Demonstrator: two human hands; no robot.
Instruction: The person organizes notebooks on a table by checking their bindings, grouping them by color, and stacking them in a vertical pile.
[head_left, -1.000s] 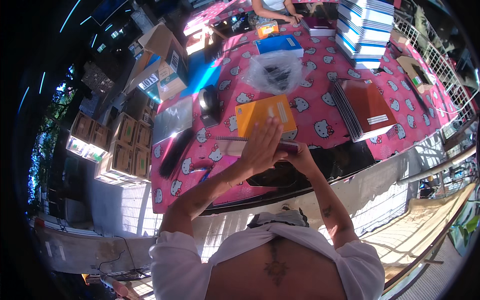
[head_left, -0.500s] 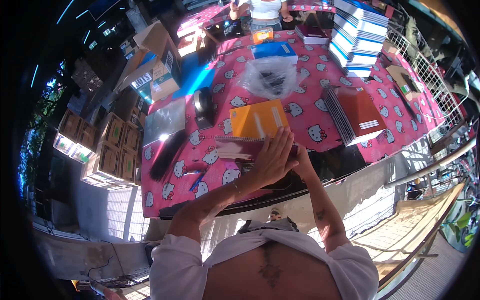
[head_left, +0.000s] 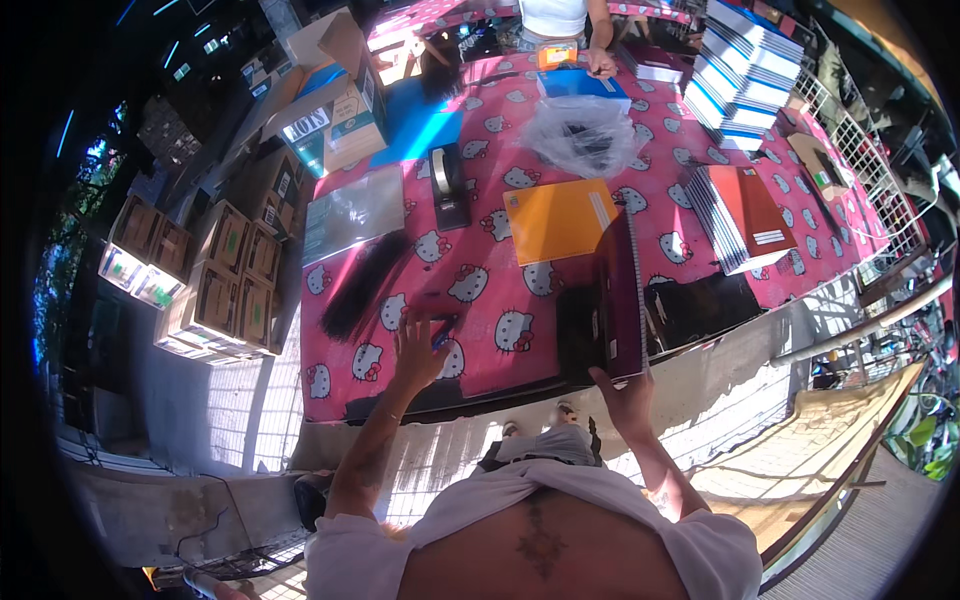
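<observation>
My right hand (head_left: 626,396) grips the lower end of a dark purple spiral notebook (head_left: 624,300), which stands on edge near the table's front, its spiral to the right. My left hand (head_left: 418,356) has its fingers spread over the table beside a blue pen (head_left: 443,330), which the fingers partly hide. Whether they touch the pen I cannot tell. Just beyond the purple notebook lies a yellow-orange notebook (head_left: 550,225). A fan of black bristles (head_left: 362,288) rests beyond my left hand.
A tape dispenser (head_left: 449,190) and clear plastic sleeves (head_left: 352,215) lie at the left. Crumpled clear plastic (head_left: 580,138), red-brown spiral notebooks (head_left: 748,210) and a tall notebook stack (head_left: 742,75) stand farther back and right. A co-worker's hand (head_left: 601,65) reaches over a blue notebook (head_left: 585,86).
My left hand has left the purple notebook and moved left toward the pen. My right hand has turned the notebook upright and brought it right. The co-worker's hand has come forward over the blue notebook.
</observation>
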